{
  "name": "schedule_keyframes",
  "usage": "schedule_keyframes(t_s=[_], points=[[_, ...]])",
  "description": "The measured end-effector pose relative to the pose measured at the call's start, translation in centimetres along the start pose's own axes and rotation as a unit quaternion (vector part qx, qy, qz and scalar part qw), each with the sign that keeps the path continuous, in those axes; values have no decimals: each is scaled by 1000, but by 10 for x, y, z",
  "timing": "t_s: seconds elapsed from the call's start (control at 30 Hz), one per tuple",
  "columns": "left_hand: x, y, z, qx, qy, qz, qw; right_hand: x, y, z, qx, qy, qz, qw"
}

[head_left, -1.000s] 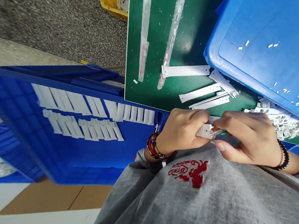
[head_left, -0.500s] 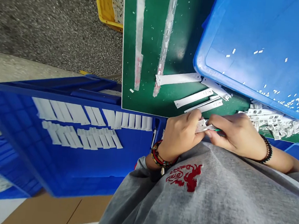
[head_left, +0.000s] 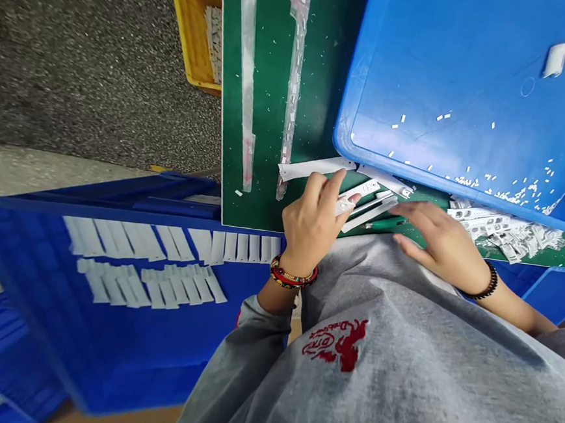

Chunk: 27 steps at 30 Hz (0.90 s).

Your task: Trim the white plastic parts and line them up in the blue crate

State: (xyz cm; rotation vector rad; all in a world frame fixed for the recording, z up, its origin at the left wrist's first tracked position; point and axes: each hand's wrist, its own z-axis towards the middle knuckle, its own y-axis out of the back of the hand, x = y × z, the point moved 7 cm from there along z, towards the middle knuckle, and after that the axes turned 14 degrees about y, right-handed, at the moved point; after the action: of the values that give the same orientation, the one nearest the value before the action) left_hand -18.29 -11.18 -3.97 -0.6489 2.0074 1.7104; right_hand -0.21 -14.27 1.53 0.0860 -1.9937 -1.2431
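Note:
My left hand (head_left: 311, 223) pinches a white perforated plastic strip (head_left: 357, 196) between thumb and fingers, over the green mat (head_left: 266, 106). My right hand (head_left: 441, 240) lies open with spread fingers, holding nothing. Its fingertips are close to a green-handled metal tool (head_left: 384, 224) resting on the mat. Several loose white strips (head_left: 315, 167) lie just above both hands, partly hidden by my left fingers. A heap of white cut pieces (head_left: 499, 228) sits beyond my right hand.
A blue tray (head_left: 468, 89) scattered with white bits overlaps the mat. To the left, a blue crate (head_left: 131, 330) carries rows of white strips. A yellow crate (head_left: 192, 28) stands beyond the mat, on a speckled floor (head_left: 78, 71).
My right hand has let go of the green-handled tool, which now lies on the mat, and its fingers have opened. My left hand has moved up and left with the white strip.

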Motion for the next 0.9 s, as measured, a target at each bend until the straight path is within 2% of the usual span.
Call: schedule_keyframes(t_s=[0.1,0.27,0.4,0.57,0.73,0.83,0.9], points=[[-8,-15,1,39,-9,15,999,-13,1,0,-40,-64,-103,992],[-11,-26,4,91,-6,50,995,-31,-25,5,-11,-103,-174,979],[-9,-31,4,96,-33,29,994,-41,-35,10,-20,-106,-142,984],[-22,-34,-1,86,-90,15,992,-40,-30,12,-66,-103,-102,987],[-26,-39,0,100,-83,41,991,-42,-24,1,-114,-123,-76,983],[-22,-41,0,94,-156,24,983,-46,-19,-8,-147,-130,-55,979],[-16,-40,0,66,-215,4,974,-46,-17,-12,-167,-130,-10,977]])
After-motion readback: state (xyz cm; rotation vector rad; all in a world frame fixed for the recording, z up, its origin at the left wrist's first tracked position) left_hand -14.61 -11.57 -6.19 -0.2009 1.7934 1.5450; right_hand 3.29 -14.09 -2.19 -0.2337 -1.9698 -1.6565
